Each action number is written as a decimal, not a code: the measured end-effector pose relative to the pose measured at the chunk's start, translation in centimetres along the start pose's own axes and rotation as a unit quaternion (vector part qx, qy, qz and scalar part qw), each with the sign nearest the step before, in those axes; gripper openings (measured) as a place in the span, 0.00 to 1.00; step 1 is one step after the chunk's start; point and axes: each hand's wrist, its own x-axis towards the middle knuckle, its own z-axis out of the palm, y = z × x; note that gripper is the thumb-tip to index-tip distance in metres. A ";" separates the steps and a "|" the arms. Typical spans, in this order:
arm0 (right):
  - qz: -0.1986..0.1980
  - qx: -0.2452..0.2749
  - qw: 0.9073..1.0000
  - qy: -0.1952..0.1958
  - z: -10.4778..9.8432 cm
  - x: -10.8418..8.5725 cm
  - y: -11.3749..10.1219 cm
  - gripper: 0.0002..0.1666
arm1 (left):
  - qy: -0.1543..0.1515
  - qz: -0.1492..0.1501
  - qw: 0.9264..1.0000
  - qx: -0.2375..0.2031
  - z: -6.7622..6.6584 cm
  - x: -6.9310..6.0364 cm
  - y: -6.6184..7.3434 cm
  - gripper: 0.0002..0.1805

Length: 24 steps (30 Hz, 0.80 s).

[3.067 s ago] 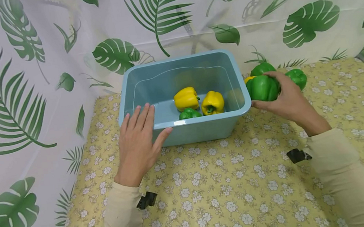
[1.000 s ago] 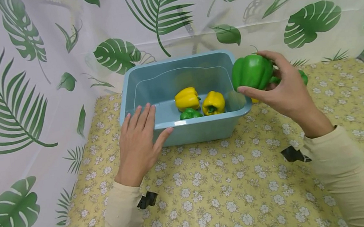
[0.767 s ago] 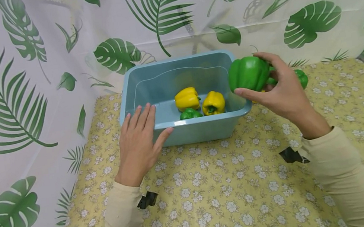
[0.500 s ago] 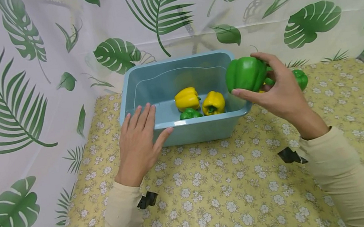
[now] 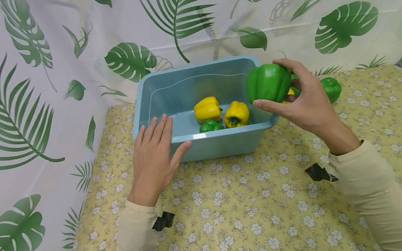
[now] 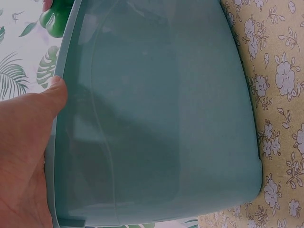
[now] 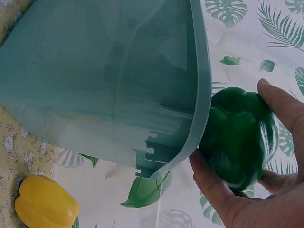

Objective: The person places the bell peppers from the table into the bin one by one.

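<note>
In the head view my right hand (image 5: 311, 109) holds a large green bell pepper (image 5: 268, 83) between thumb and fingers, above the right rim of a blue plastic bin (image 5: 221, 143). The right wrist view shows this green pepper (image 7: 237, 137) close beside the rim. My left hand (image 5: 154, 159) lies across the bin's front left rim, fingers straight over the inside and thumb along the outside. Inside the bin are two yellow bell peppers, one on its side (image 5: 207, 109) and one with its stem end facing me (image 5: 236, 114). A green pepper (image 5: 211, 125) is partly hidden by the front wall.
Right of the bin, a green pepper (image 5: 331, 89) lies on the floral-covered table (image 5: 233, 213). Behind my right hand, a yellow pepper (image 5: 289, 96) shows partly; more green beside it is mostly covered. A leaf-print curtain (image 5: 207, 17) stands behind the bin.
My right hand has lifted the green pepper from beside the bin and moved it left over the right rim. The left hand has stayed on the front rim.
</note>
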 end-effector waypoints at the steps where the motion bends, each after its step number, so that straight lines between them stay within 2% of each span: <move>1: -0.001 0.000 1.000 0.000 0.0 0.0 0.0 0.50 | 0.000 0.000 1.000 0.000 0.0 0.0 0.0 0.42; 14: -0.006 0.002 1.000 -0.003 0.0 0.0 0.0 0.50 | 0.000 -0.001 1.000 0.002 0.0 0.0 0.1 0.42; 22: -0.006 0.045 0.999 0.001 -0.1 0.1 -0.1 0.47 | 0.000 0.001 1.000 0.000 0.0 0.0 0.1 0.42; 24: -0.009 0.043 0.999 0.007 -0.2 0.1 -0.1 0.47 | 0.001 0.002 1.000 0.000 0.0 0.0 0.1 0.42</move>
